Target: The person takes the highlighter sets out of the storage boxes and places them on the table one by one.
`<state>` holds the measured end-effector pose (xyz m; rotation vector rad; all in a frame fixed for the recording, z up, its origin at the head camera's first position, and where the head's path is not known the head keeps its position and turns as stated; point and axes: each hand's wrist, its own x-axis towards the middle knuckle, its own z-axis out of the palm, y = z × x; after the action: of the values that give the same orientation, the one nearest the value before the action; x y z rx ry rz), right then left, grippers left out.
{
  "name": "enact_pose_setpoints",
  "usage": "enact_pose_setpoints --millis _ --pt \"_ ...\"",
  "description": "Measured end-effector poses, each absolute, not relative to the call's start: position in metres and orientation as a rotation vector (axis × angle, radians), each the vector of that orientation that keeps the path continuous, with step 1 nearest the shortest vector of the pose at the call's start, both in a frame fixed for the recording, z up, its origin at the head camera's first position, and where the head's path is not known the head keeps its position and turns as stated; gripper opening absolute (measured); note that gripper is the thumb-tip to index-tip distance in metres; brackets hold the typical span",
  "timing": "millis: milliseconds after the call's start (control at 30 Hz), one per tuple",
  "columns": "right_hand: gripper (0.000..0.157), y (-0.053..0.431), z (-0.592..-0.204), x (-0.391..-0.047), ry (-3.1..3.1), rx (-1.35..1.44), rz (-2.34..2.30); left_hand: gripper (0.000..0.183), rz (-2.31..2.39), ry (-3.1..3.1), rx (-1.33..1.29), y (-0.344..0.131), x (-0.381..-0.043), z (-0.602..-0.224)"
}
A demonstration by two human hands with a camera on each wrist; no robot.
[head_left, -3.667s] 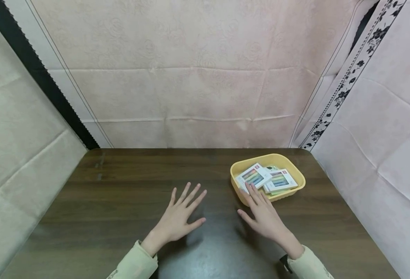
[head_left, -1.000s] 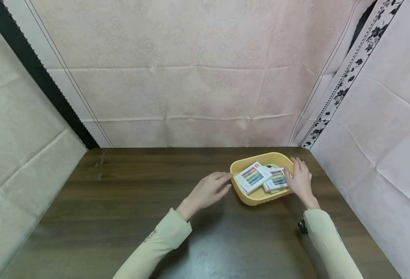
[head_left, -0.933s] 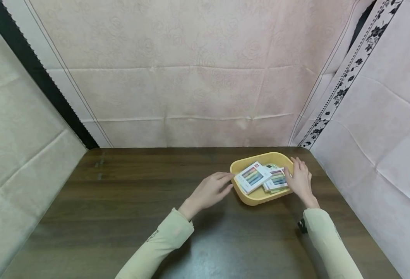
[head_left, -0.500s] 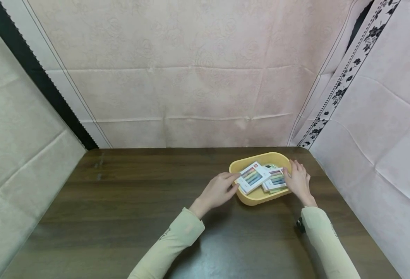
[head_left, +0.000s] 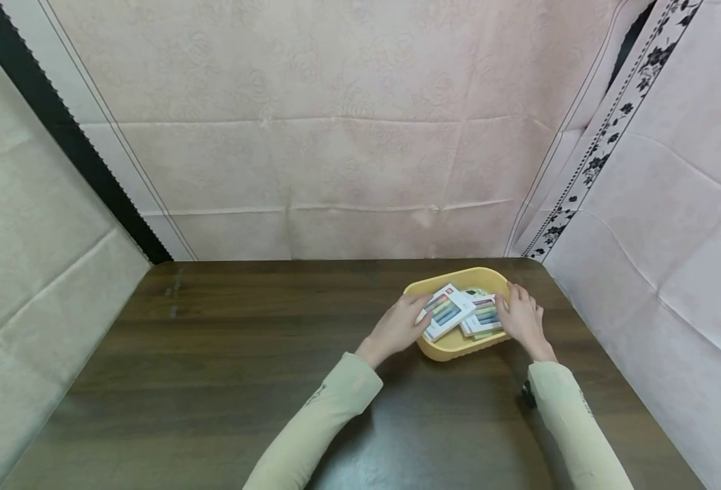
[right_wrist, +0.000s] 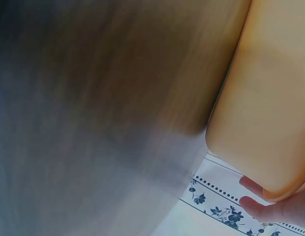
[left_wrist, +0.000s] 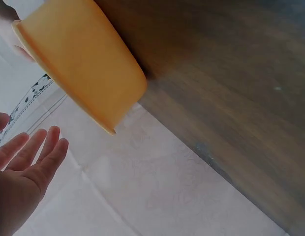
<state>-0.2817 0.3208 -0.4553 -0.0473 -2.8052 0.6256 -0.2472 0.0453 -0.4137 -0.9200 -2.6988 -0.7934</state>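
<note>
A yellow plastic basket (head_left: 449,352) stands toward the right of the table with small flat boxes inside. The upper-left white box (head_left: 452,306), tilted, shows a row of pastel-coloured sticks on its front. A similar white box (head_left: 485,316) lies beside it over pale green packaging. My left hand (head_left: 395,328) reaches over the basket's left rim, fingertips right at the first box; the left wrist view shows those fingers (left_wrist: 53,160) spread and loosely bent above the rim. At the right end, my right hand (head_left: 524,321) grips the basket rim, its thumb on the inner side.
The dark brown wooden table (head_left: 213,381) runs back to a pale cloth wall (head_left: 335,170). Another cloth wall (head_left: 673,258) with a black floral border rises close on the right, and one more stands on the left.
Both hands have moved from the table's front middle to the basket. Over the last second, the left hand has slid rightward across the rim to the first box; the right hand keeps its hold.
</note>
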Motion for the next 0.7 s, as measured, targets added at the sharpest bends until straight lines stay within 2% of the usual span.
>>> enact_pose_setpoints --millis 233,567,700 --pt "0.058 0.321 -0.453 -0.285 -2.873 -0.055 0.533 0.044 -0.711 -2.81 -0.932 0.062 -0.259 -0.414" --pt "0.057 0.322 -0.455 -0.285 -2.901 -0.061 0.488 0.042 -0.311 -2.797 -0.975 0.079 -0.275 -0.431" --pt "0.058 0.321 -0.454 -0.283 -2.911 -0.06 0.473 0.048 -0.23 -2.827 -0.962 0.085 -0.277 -0.436"
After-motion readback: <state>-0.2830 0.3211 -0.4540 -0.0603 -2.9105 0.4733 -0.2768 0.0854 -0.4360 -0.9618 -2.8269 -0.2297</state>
